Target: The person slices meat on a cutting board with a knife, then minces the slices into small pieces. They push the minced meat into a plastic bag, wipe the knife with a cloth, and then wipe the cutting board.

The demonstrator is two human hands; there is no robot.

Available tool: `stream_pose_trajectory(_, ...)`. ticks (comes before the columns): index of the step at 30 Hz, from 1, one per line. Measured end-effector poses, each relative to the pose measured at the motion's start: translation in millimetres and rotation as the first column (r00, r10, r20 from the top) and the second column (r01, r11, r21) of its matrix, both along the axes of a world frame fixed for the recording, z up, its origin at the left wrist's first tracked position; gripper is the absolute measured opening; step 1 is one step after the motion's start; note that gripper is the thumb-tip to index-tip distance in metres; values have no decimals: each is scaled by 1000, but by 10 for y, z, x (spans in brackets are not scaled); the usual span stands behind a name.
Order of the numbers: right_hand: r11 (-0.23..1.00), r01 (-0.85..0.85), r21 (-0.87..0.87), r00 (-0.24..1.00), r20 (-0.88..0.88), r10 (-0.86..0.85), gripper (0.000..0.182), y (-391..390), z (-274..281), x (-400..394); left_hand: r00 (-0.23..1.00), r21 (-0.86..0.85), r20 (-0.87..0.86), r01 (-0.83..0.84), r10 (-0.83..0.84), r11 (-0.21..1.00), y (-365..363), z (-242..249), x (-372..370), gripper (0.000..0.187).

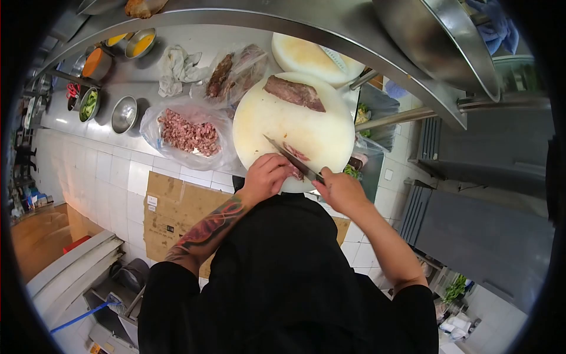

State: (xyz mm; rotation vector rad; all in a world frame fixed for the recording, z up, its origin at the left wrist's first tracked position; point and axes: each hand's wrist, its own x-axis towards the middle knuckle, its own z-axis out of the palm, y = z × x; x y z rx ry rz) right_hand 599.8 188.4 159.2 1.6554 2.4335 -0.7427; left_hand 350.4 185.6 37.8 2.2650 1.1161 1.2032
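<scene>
A round white cutting board [259, 124] lies in front of me. My right hand [339, 190] is closed round the handle of a knife [289, 156], whose blade points up and to the left over the board. Against the blade's near side, my left hand [270, 176] presses a small piece of meat [295, 172] with its fingers together. Thin meat slices [296, 151] lie just beyond the blade. A larger slab of cooked meat [295, 93] rests on the far part of the board. Left of the board, diced meat [188, 133] fills a clear plastic bag.
An empty metal bowl [124, 114], a bowl of green slices [89, 105] and bowls of yellow liquid [140, 43] stand at the left. A bag with dark meat [221, 76] and a crumpled cloth [175, 69] lie behind. A metal shelf [236, 16] crosses above the counter.
</scene>
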Motion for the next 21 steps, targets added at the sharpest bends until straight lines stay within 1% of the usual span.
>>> stream_pose_trajectory(4,1000,0,-27,1000,-20,0,34,-20,305,74,999,14,45,-26,25,1000,8,10,-10,27)
stream_pose_trajectory(7,1000,-19,-4,999,34,20,33,-110,497,91,999,27,26,-20,19,999,4,-40,-14,27)
stream_pose_trajectory(9,998,-50,-38,995,82,53,31,-151,587,94,1000,30,17,-17,17,999,1,-75,-6,26)
stream_pose_trajectory(12,996,-62,-66,993,100,68,31,-193,658,99,1000,37,12,-26,26,999,7,-57,-1,26)
stream_pose_trajectory(15,996,-63,-68,993,99,70,31,-196,612,69,999,32,12,-33,33,999,16,-5,3,27)
stream_pose_trajectory(16,995,-66,-71,992,100,73,31,-175,509,4,999,26,6,-34,34,999,15,-3,3,28)
stream_pose_trajectory(18,1000,0,-23,993,120,3,31,-136,184,-158,999,-9,7,-36,36,999,-19,-75,-27,29)
stream_pose_trajectory(19,1000,2,-18,992,124,0,31,-115,105,-144,999,-32,10,-42,42,999,2,-74,-17,30)
stream_pose_trajectory(21,1000,7,4,996,93,-8,31,-49,-5,-153,999,-10,20,-37,37,999,35,-68,-21,30)
